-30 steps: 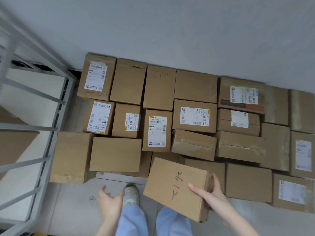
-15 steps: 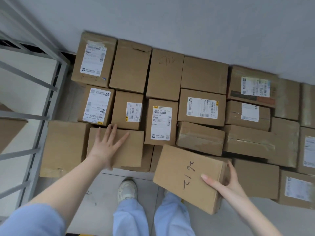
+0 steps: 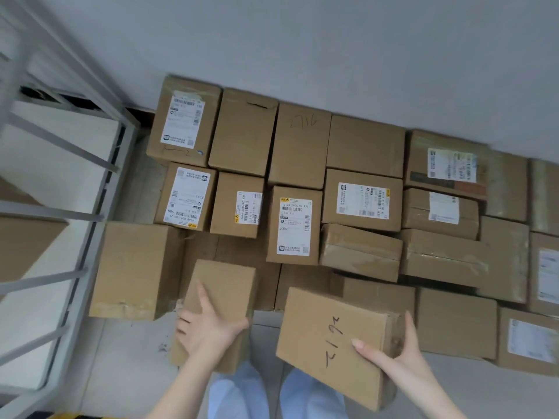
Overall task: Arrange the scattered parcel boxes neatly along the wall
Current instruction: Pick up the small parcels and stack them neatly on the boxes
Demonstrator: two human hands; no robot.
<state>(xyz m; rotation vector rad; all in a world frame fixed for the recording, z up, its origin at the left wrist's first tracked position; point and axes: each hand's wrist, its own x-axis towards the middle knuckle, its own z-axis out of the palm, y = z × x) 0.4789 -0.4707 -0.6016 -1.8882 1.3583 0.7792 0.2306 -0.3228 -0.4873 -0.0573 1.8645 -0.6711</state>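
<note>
The parcel boxes (image 3: 302, 146) by the wall (image 3: 302, 55) are closed, contents hidden. My left fingers (image 3: 185, 325) grip a plain box (image 3: 225, 285); my right fingers (image 3: 366, 347) clasp the pen-marked box (image 3: 329, 334).

Parcel boxes (image 3: 302, 146) sit rowed against the wall (image 3: 302, 40); a plain box (image 3: 225, 285) and a pen-marked box (image 3: 326, 334) tilt nearer.

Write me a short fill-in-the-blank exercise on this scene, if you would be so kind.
1. The left hand grips a plain box, which shows ____ label on top.
2. The right hand grips the handwritten box, which lies to the plain box's ____.
3. The trousers are light ____.
Missing words: no; right; blue.
</note>
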